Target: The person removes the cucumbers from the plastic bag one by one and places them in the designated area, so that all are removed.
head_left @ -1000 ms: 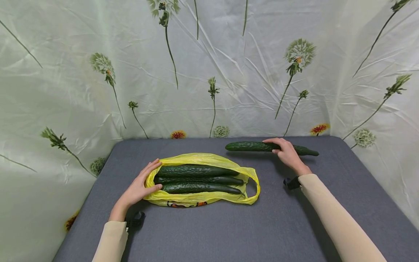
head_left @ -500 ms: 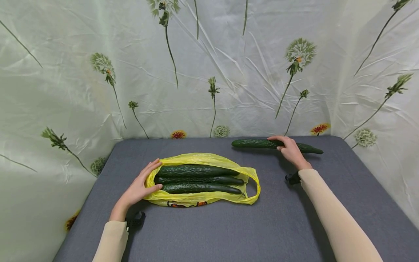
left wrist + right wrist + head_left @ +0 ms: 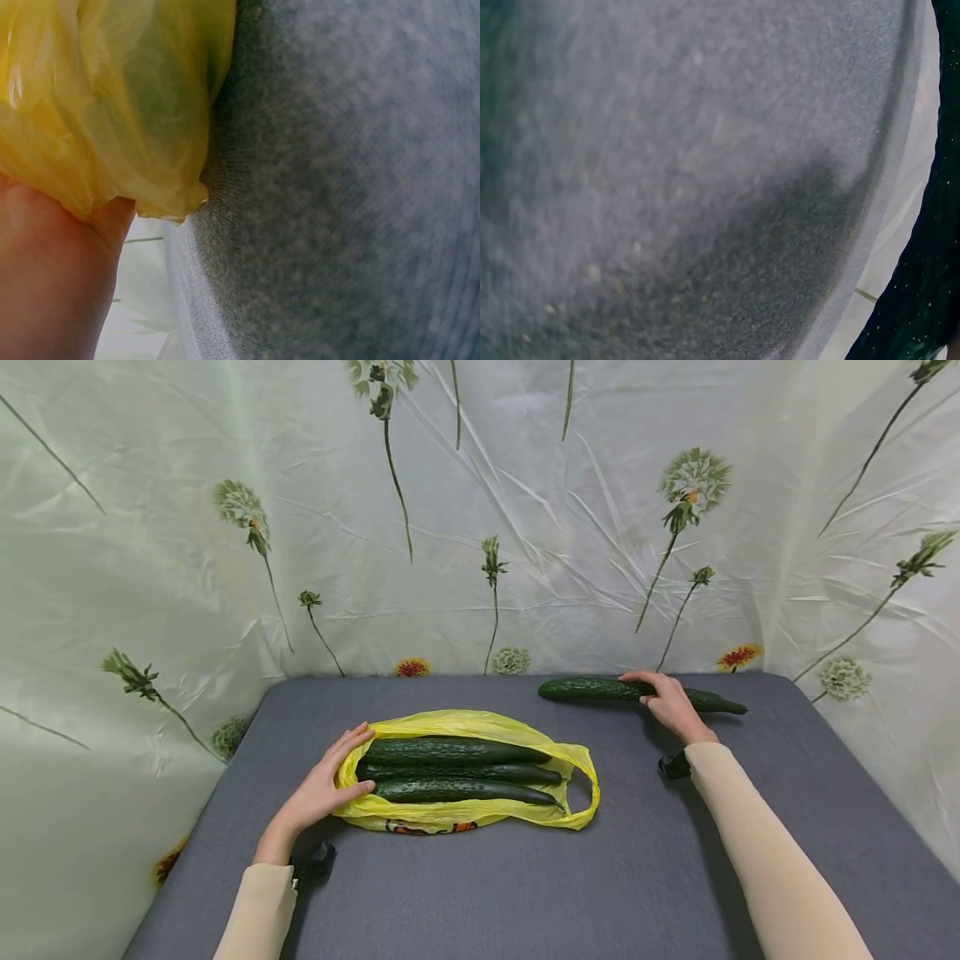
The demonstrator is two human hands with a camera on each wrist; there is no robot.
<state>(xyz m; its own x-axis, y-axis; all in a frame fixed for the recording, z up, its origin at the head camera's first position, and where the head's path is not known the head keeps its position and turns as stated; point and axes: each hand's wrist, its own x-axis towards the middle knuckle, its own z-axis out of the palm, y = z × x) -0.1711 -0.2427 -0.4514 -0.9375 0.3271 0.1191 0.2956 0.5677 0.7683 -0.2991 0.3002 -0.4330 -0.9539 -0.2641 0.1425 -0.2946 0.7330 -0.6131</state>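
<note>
A yellow plastic bag [image 3: 465, 811] lies open on the grey table [image 3: 525, 885], with three long dark cucumbers [image 3: 450, 752] lying side by side in it. My left hand [image 3: 324, 787] holds the bag's left edge, thumb on top of the plastic; the left wrist view shows the yellow bag [image 3: 112, 97] against my palm. Near the back edge of the table lies a fourth cucumber [image 3: 592, 689]. My right hand [image 3: 670, 701] grips that cucumber right of its middle, fingers curled over it. The right wrist view shows the dark cucumber [image 3: 922, 285] at its right edge.
A pale sheet printed with flowers [image 3: 480, 518] rises behind the table and wraps both sides. Bare grey cloth [image 3: 540, 902] stretches in front of the bag. The table's back edge runs just behind the loose cucumber.
My right hand has carried the loose cucumber a little to the right and toward the back edge. The left hand and the bag have stayed put.
</note>
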